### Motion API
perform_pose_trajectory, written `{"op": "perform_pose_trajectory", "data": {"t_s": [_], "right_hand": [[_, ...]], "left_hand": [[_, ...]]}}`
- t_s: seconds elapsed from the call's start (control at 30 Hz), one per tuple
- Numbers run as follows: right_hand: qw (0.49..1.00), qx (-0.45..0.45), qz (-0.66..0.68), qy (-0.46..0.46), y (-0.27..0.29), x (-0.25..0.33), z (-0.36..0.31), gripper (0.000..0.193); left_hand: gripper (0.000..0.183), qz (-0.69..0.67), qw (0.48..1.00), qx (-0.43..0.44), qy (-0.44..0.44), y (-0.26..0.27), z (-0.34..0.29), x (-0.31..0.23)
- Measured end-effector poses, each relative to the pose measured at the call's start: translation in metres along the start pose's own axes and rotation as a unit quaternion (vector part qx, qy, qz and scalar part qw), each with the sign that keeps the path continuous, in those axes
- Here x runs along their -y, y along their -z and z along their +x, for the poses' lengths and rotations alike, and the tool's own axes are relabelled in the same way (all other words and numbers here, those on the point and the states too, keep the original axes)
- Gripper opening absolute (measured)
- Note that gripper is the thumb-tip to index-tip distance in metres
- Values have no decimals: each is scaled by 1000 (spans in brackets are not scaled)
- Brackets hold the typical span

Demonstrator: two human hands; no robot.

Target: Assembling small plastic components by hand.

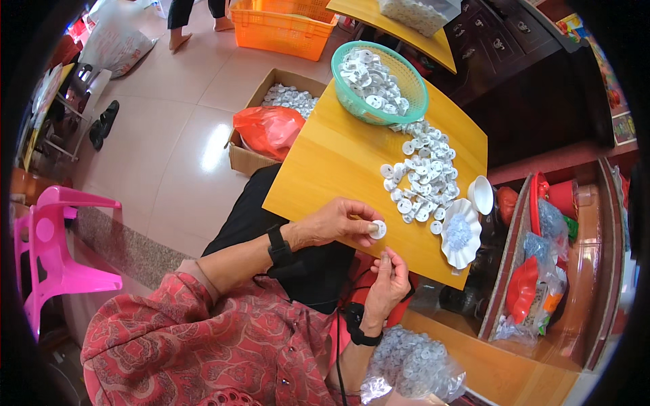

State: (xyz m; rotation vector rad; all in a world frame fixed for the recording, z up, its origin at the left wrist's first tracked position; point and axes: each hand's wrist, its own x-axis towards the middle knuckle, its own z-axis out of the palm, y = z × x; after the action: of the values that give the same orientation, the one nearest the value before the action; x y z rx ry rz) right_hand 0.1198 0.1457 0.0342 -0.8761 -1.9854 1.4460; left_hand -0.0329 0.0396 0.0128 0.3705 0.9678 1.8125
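Note:
My left hand point(342, 223) pinches a small round white plastic piece point(378, 230) between thumb and fingers, over the near edge of the yellow wooden table point(318, 155). Just below and to the right, my right hand point(388, 279) has its thumb and forefinger pressed together; whatever sits between them is too small to make out. Beyond my hands, a loose heap of similar round white pieces point(425, 177) spreads across the tabletop. A white wavy-rimmed dish point(472, 252) at the right edge holds tiny pale bluish bits point(459, 232).
A green plastic basket point(345, 101) full of white pieces stands at the table's far end, and a small white bowl point(481, 195) beside the dish. Left of the table sits a cardboard box point(252, 160) with a red bag point(269, 130). A clear bag of pieces point(413, 362) lies lower right.

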Motion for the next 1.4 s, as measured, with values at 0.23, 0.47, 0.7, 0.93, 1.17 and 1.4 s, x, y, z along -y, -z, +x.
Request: {"op": "perform_pose_trajectory", "data": {"t_s": [0.23,0.47,0.7,0.93,1.17,1.4], "right_hand": [[997,11,-42,68,-8,22,-5,17],[994,-31,-36,97,-21,18,-5,23],[992,-37,-47,110,-26,18,-6,28],[986,-42,-97,130,-28,25,-7,27],[972,-36,-159,170,-31,32,-10,25],[955,-20,-208,211,-30,25,-6,24]], "left_hand": [[28,-46,999,23,-13,2,-6,11],[30,-82,996,36,-19,1,-11,13],[30,-63,997,45,-30,4,-13,16],[29,-36,997,52,-50,8,-13,17],[32,32,994,52,-92,10,-14,17],[31,152,975,53,-154,11,-15,10]]}}
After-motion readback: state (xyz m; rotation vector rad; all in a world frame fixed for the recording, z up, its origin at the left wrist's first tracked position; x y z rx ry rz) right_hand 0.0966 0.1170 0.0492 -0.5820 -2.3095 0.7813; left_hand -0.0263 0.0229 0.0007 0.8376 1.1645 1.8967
